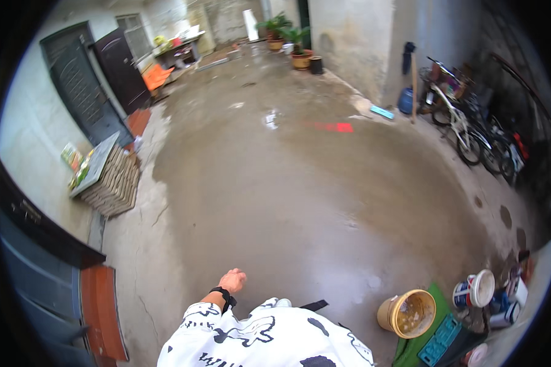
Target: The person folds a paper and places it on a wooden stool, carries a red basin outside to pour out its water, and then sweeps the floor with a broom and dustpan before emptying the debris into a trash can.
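Note:
My left hand (233,280) hangs low in front of my body, with a black watch or band on its wrist. Its fingers look loosely curled, and their undersides are hidden, so I cannot tell whether they are closed. Nothing shows sticking out of it. Below it is my white shirt (275,339) with black printed figures. My right hand is out of view. Wet concrete floor (280,192) spreads before me, shining in places. At the lower right a yellow plastic bucket (385,314) stands at the edge of a green mat (406,346).
Left: a stack of slabs or flat sacks (117,186), a dark door (121,69), an orange-covered seat (156,76). Far end: potted plants (301,59). Right: bicycles (461,124), a blue jug (405,101), a wooden pole (413,87). Lower right: a white bucket (482,288), a turquoise plastic tray (440,340).

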A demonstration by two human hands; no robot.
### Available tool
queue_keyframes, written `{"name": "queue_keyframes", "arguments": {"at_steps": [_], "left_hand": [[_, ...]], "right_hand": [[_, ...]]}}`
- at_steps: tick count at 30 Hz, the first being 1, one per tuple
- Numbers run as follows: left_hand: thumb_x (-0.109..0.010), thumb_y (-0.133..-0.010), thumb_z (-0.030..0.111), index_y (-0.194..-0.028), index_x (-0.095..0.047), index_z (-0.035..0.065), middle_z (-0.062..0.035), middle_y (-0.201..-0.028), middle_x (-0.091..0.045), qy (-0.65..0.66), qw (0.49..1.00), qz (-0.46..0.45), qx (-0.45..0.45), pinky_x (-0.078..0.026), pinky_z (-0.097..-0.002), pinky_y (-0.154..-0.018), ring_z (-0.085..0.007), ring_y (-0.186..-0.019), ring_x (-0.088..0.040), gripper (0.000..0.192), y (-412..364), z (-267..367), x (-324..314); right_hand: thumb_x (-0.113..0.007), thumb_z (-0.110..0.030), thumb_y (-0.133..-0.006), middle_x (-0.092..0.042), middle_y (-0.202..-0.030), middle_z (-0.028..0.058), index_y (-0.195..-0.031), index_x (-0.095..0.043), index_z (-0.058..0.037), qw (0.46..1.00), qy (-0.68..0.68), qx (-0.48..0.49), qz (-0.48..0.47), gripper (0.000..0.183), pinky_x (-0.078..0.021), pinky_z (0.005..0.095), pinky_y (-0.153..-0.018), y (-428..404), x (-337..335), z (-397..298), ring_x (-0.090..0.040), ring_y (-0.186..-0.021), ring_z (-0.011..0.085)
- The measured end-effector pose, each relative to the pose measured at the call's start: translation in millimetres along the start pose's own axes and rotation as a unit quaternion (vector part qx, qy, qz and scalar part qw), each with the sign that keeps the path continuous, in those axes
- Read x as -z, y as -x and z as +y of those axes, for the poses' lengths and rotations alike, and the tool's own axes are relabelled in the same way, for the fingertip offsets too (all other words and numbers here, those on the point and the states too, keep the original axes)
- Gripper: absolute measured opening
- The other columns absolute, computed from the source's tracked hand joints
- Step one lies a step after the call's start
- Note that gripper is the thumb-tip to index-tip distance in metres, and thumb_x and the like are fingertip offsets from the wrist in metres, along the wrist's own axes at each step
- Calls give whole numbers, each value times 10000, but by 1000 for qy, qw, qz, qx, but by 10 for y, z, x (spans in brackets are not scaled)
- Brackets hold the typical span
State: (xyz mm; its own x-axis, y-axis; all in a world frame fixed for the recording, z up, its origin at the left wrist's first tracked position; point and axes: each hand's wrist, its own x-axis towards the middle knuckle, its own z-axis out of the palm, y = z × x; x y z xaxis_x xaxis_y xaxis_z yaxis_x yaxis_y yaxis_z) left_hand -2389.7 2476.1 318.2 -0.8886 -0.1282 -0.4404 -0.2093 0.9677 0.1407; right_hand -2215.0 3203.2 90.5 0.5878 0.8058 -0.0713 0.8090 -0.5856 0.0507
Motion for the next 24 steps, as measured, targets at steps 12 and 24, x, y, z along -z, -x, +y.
{"name": "queue_keyframes", "arguments": {"at_steps": [12,24], "left_hand": [[-620,-737,340,-983,-604,131,-91,-1042,-590,304,856,-91,408,-432,-391,-832,-276,-1004,-541,323,1204,-1330,-690],[-555,-745,236,-1032,-597,187,-102,-1187,-492,363,617,90,692,-386,-393,-909,-284,-1093,-464,294,1469,-332,-1101]], "right_hand": [[-599,-244,-783,-589,-604,98,-756,-580,16,461,149,828,-282,262,-439,303,-527,4587,2039,-1540,-552,-528,179],[-600,-215,-784,-640,-774,103,-909,-609,4,215,375,869,-240,252,-476,290,-666,7792,1314,-1735,-611,-715,180]]}}
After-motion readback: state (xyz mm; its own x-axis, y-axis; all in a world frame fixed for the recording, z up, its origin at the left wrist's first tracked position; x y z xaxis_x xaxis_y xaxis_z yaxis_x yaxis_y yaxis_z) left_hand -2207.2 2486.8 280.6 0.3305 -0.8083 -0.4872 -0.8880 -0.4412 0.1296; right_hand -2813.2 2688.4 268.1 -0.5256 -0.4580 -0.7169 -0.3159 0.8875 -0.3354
